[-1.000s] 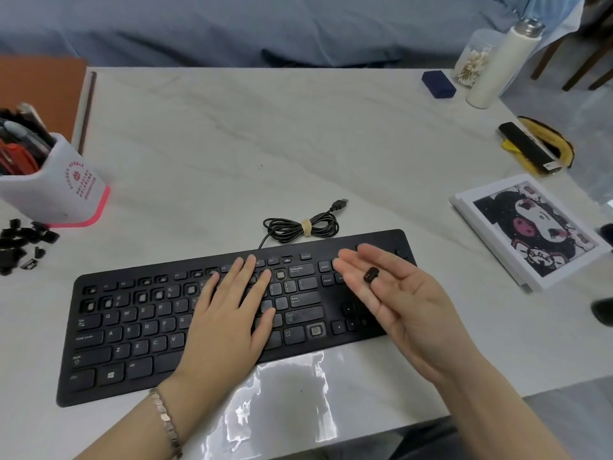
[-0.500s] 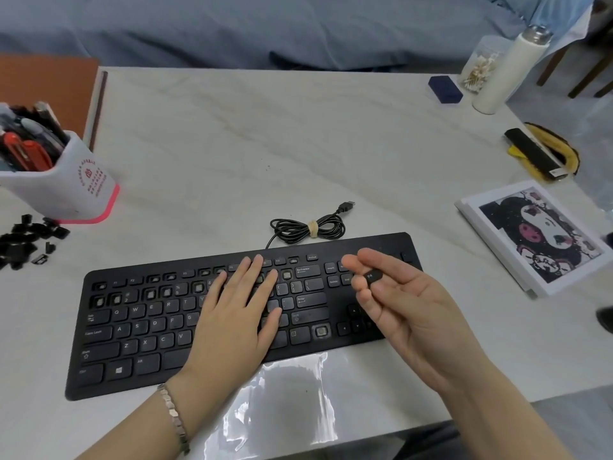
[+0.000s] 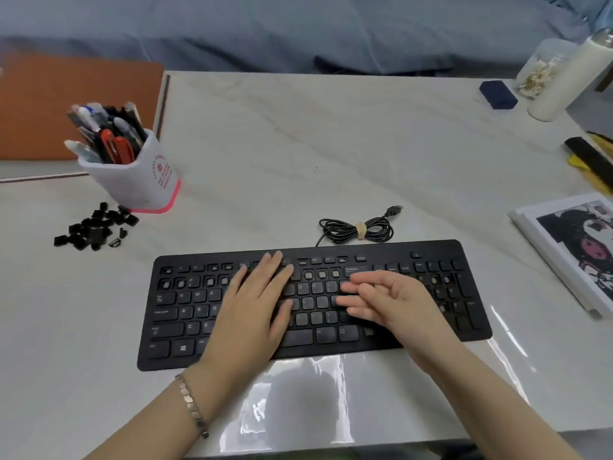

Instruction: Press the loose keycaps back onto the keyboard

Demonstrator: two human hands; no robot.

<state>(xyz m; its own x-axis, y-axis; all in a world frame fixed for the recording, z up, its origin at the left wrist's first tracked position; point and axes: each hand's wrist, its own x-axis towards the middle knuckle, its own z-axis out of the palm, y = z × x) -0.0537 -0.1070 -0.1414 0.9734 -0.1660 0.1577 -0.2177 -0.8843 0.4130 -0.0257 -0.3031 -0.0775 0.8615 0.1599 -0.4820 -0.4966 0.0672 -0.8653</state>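
A pale marble-patterned surface (image 3: pixel 298 154) fills most of the frame. A flat black plastic keyboard (image 3: pixel 471 313) lies in the lower centre, with several sockets in its upper rows bare of caps. The left hand (image 3: pixel 252 313) rests palm-down and flat on the middle of the keyboard, fingers together and extended toward the top row. The right hand (image 3: pixel 391 303) sits just to its right over the keys, palm turned leftward, fingers loosely spread and slightly curled; blur hides whether it carries a keycap. A white pen holder with a pink base (image 3: pixel 139 180), stuffed with pens, stands at left. A bundled black USB cable (image 3: pixel 358 229) lies just above the keyboard. A heap of loose black keycaps (image 3: pixel 94 229) lies at left, just below the pen holder and well apart from the keyboard.
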